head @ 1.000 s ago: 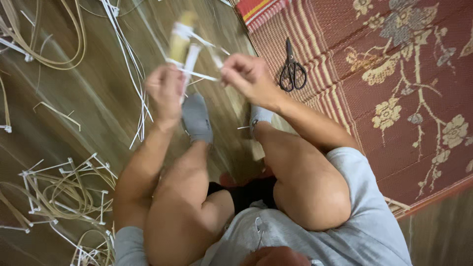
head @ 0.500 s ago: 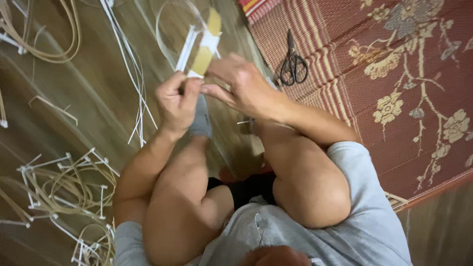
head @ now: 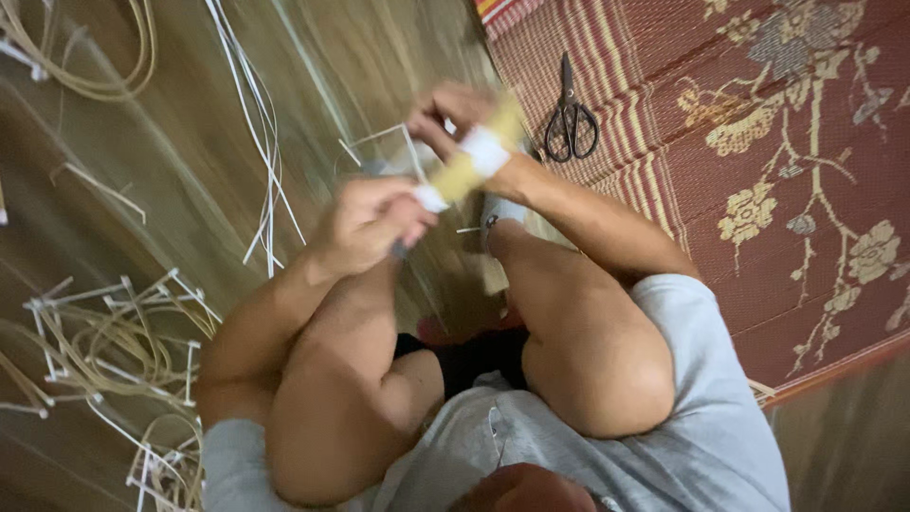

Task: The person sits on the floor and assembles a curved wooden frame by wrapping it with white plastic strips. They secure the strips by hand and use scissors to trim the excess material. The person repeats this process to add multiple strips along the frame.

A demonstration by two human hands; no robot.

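Far left of my fingers, loose cane strips (head: pixel 104 332) lie tangled on the wooden floor (head: pixel 190 142), and a few white strips (head: pixel 256 123) run down the boards between that pile and my left hand.

My left hand (head: pixel 374 220) sits above my left knee (head: pixel 332 379), its fingers (head: pixel 408 213) curled closed around the lower end of a yellow bundle (head: pixel 464 171). The bundle is blurred, but it slants up and to the right from that grip, with a white band (head: pixel 485 150) wrapped around it near the upper end. A thin white strip (head: pixel 393 142) sticks out just left of the bundle, between my two hands.

My right hand (head: pixel 455 114) is up beyond the bundle's upper end, fingers bent and pinched in around it or around the strip; the blur keeps me from telling which, though the hand is clearly closed and touching the bundle. My right forearm crosses down over my right knee (head: pixel 583 351).

Right of my right fingers, black scissors (head: pixel 569 118) lie shut on the red woven mat (head: pixel 777 190), near but apart from my hand. The mat has cream flower patterns and a striped edge that meets the floor.
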